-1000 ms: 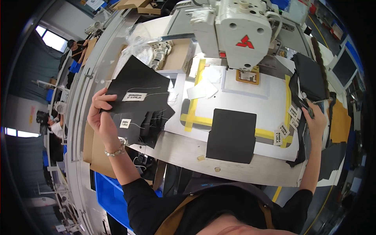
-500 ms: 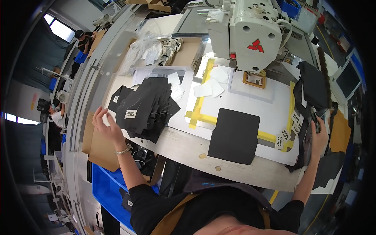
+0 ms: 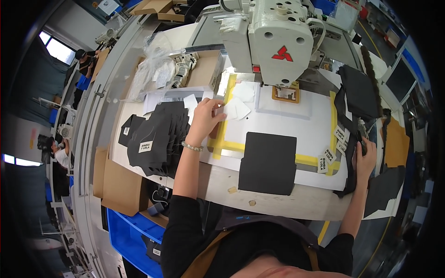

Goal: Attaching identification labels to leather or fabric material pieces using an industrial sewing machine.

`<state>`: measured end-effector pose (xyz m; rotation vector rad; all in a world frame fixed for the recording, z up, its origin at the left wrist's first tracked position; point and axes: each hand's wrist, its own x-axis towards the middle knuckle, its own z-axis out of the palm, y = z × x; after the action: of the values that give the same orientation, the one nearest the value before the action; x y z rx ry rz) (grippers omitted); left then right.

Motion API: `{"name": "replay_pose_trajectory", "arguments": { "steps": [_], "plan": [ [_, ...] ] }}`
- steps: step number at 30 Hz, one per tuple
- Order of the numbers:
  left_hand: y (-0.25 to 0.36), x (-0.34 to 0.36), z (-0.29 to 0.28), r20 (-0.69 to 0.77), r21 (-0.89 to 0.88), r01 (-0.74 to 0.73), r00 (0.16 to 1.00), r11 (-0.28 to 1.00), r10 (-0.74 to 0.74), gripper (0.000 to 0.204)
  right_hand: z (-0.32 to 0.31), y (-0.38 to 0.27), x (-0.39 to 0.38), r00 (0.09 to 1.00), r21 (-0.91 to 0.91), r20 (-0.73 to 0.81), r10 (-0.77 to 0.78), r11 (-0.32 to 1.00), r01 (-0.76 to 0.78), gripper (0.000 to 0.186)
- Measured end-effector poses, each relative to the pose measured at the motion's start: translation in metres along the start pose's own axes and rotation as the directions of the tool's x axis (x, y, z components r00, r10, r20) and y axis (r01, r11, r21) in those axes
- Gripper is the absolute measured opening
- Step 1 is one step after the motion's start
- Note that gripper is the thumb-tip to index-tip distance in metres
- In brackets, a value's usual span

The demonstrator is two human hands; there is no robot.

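My left hand (image 3: 208,116) is at the left strip of yellow tape, its fingers closed on a small white piece beside other loose white squares (image 3: 241,109). My right hand (image 3: 365,153) grips a small dark tool, apparently snips, among black material and white labels (image 3: 327,160) on the right. A black panel (image 3: 267,164) lies at the front of the white board (image 3: 282,129) framed with yellow tape. A pile of black pieces (image 3: 157,139), one with a white label, lies to the left. Above the board is the white machine head (image 3: 278,41) with an orange frame (image 3: 285,99) beneath.
An open carton (image 3: 204,69) with plastic bags (image 3: 150,65) sits at back left. Cardboard (image 3: 120,180) and a blue bin (image 3: 130,241) are lower left. Folded black material (image 3: 359,90) and mustard pieces (image 3: 396,143) lie right. Two people (image 3: 83,62) work at far left.
My left hand released the black piece onto the pile, then moved right to the white squares and closed on one. My right hand still holds the tool, a little lower.
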<state>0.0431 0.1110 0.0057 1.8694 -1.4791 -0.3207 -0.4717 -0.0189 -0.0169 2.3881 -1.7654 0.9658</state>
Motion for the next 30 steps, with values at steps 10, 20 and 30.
{"name": "replay_pose_trajectory", "arguments": {
  "steps": [10, 20, 30],
  "plan": [
    [0.000, -0.004, 0.001, -0.012, 0.026, 0.046, 0.999, 0.999, -0.046, 0.023, 0.000, -0.001, -0.002, 1.000, 0.068, 0.018, -0.005, 0.998, 0.004, 0.020],
    [0.013, 0.009, -0.018, -0.090, 0.030, -0.077, 0.993, 0.997, 0.080, 0.015, -0.021, -0.025, 0.037, 0.963, -0.143, -0.174, -0.207, 0.972, 0.184, 0.012],
    [0.108, 0.042, 0.065, 0.114, -0.067, -0.637, 0.760, 0.768, 0.640, 0.007, 0.053, -0.191, 0.054, 0.848, 0.703, 0.387, -0.362, 0.710, -0.018, 0.016]
  ]
}}
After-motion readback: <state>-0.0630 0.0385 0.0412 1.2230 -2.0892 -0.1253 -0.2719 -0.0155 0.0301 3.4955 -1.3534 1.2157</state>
